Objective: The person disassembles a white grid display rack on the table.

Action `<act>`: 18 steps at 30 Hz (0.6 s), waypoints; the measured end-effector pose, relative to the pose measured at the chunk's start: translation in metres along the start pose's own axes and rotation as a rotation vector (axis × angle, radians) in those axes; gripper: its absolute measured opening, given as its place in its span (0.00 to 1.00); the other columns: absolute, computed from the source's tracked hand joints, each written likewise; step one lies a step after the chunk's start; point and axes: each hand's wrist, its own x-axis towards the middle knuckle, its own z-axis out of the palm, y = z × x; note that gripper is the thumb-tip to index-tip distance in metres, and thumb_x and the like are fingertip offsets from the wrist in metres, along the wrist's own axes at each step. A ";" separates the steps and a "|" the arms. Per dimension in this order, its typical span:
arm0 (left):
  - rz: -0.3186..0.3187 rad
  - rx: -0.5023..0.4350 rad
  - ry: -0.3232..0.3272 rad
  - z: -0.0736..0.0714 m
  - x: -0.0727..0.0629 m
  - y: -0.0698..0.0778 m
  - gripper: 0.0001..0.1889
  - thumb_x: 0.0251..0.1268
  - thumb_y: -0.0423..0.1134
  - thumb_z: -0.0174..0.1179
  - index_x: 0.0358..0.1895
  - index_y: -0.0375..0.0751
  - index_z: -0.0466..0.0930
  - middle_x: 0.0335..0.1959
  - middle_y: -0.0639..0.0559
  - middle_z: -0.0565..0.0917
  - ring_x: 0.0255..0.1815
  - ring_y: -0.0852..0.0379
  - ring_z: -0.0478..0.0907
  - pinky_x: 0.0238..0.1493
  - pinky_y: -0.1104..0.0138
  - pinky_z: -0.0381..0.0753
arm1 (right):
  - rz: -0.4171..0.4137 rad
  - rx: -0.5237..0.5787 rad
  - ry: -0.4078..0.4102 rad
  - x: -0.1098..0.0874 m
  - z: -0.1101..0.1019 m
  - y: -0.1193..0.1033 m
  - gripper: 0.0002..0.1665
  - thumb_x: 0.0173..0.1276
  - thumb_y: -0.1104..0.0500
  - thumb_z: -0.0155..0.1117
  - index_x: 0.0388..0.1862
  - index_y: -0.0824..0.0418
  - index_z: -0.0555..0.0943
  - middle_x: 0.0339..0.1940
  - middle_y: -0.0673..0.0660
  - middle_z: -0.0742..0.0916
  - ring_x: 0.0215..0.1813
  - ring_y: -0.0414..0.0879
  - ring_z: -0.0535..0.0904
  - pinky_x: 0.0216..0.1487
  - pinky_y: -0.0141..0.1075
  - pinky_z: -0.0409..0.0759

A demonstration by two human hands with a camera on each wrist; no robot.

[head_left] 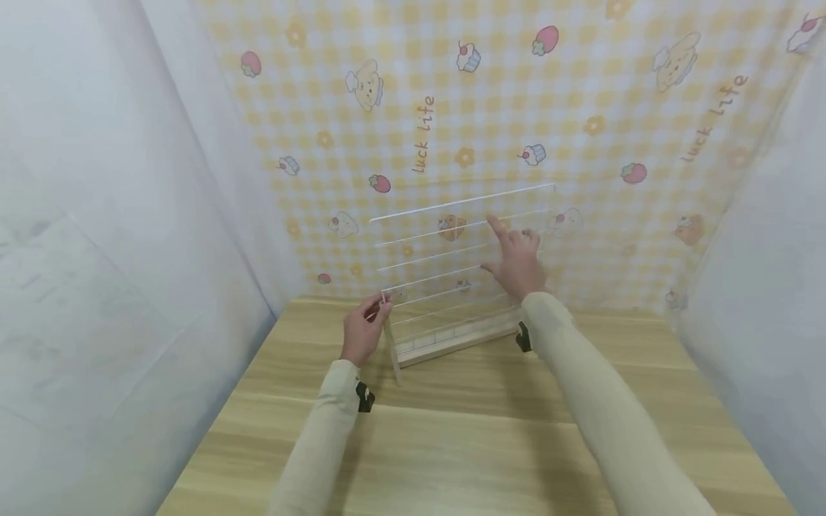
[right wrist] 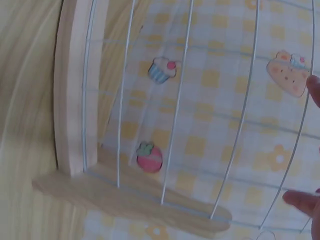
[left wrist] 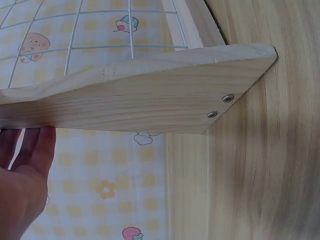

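A white wire grid rack (head_left: 445, 273) stands upright on the wooden table, with a pale wooden bar (head_left: 461, 338) along its bottom. At its left end is a wooden side piece (left wrist: 145, 97) with two screws near its lower edge. My left hand (head_left: 363, 331) grips the upper part of that side piece between thumb and fingers. In front of the grid's right half, my right hand (head_left: 516, 261) has its index finger stretched out and thumb spread, the tips right at the wires. The right wrist view shows the other wooden side piece (right wrist: 135, 195) at the grid's lower corner.
Behind the rack hangs a yellow-and-white checked cloth (head_left: 464, 100) with cupcake and strawberry prints. White sheets rise at the left (head_left: 116, 215) and right (head_left: 755, 287). The wooden tabletop (head_left: 445, 459) stretches between my forearms and under the rack.
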 end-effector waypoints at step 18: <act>0.017 0.023 0.021 -0.002 -0.008 0.005 0.21 0.70 0.48 0.63 0.59 0.39 0.83 0.55 0.42 0.88 0.56 0.46 0.86 0.59 0.58 0.85 | -0.099 0.120 0.094 0.024 -0.014 0.015 0.38 0.73 0.64 0.61 0.78 0.46 0.62 0.34 0.67 0.84 0.41 0.61 0.79 0.70 0.59 0.68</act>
